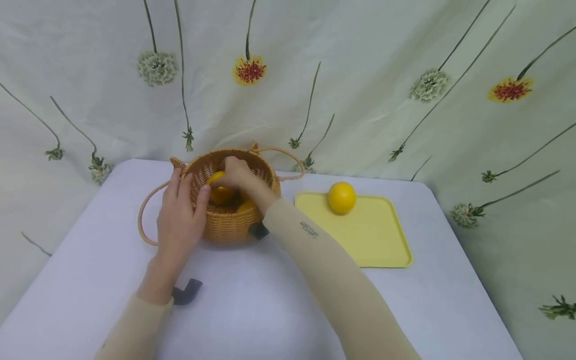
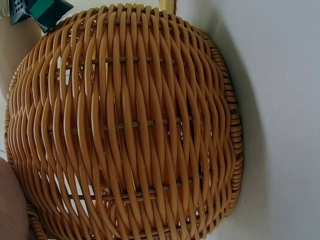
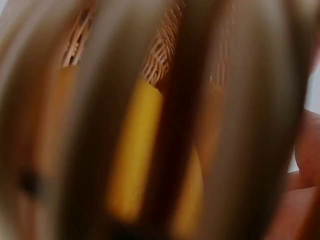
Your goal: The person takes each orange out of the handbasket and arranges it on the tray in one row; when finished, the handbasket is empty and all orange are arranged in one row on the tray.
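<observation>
A woven wicker basket (image 1: 227,227) stands at the back left of the white table, with oranges inside. My left hand (image 1: 180,215) holds its left front rim, the thumb over the rim and the fingers along the left side. In the left wrist view the basket's woven wall (image 2: 125,120) fills most of the picture. My right hand (image 1: 238,175) reaches into the basket and grips an orange (image 1: 220,195). Another orange (image 1: 245,206) lies lower in the basket, partly covered by the right forearm. Blurred strips hide much of the orange (image 3: 137,155) in the right wrist view.
A yellow tray (image 1: 373,235) lies right of the basket, with one orange (image 1: 342,197) near its back edge. Basket handles loop out to the left (image 1: 142,220) and right (image 1: 294,159). A flower-patterned cloth (image 1: 360,100) hangs behind the table.
</observation>
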A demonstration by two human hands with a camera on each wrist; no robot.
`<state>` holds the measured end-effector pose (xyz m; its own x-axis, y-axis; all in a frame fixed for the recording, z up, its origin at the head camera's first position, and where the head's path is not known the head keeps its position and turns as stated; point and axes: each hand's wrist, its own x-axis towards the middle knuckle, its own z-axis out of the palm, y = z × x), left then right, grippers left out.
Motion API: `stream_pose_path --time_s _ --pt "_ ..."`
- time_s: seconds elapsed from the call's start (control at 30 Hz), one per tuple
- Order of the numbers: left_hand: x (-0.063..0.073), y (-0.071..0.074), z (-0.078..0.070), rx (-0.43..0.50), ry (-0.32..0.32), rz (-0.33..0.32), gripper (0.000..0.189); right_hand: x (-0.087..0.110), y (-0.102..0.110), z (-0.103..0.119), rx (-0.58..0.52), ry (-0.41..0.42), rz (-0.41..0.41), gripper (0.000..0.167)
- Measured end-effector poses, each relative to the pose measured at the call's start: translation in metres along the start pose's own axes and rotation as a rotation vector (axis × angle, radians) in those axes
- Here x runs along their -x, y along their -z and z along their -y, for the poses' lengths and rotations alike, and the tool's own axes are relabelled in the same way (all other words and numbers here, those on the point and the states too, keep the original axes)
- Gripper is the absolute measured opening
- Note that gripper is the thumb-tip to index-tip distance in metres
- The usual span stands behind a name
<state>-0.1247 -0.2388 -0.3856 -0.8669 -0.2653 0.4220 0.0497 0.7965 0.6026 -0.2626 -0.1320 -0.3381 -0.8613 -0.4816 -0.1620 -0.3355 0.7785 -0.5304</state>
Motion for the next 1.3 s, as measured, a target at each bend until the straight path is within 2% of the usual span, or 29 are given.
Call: stream_pose_path --time_s 0.23,0.5,0.6,0.7,0.8,0.87,1.0,1.13,1.3 --pt "0.002 -0.002 0.001 -0.003 -0.009 -0.012 0.072 -0.003 -0.01 0.001 0.134 0.039 0.087 0.08" --pt "0.003 -0.004 0.0 0.007 -0.009 -0.02 0.072 0.001 -0.018 0.0 0.261 0.097 0.193 0.089" --pt "0.003 -0.003 -0.001 0.009 -0.013 -0.025 0.071 0.002 -0.018 0.002 0.318 0.107 0.208 0.093" --pt "0.003 -0.002 -0.002 0.011 -0.017 -0.029 0.071 0.003 -0.017 0.003 0.341 0.125 0.177 0.091" --pt "0.004 0.0 -0.001 0.009 -0.01 -0.022 0.07 0.006 -0.015 0.003 0.303 0.144 0.144 0.089" --pt "0.006 0.0 -0.001 0.005 -0.001 -0.01 0.07 0.009 -0.012 0.001 0.242 0.145 0.126 0.093" --pt "0.007 -0.001 -0.001 -0.007 0.025 0.018 0.07 0.017 -0.001 -0.006 0.137 0.174 0.106 0.089" --pt "0.006 -0.001 -0.003 -0.006 0.023 0.013 0.07 0.026 0.016 -0.011 0.06 0.223 0.013 0.085" --pt "0.002 0.0 -0.005 0.004 0.009 -0.009 0.07 0.04 0.041 -0.014 -0.104 0.207 -0.117 0.087"
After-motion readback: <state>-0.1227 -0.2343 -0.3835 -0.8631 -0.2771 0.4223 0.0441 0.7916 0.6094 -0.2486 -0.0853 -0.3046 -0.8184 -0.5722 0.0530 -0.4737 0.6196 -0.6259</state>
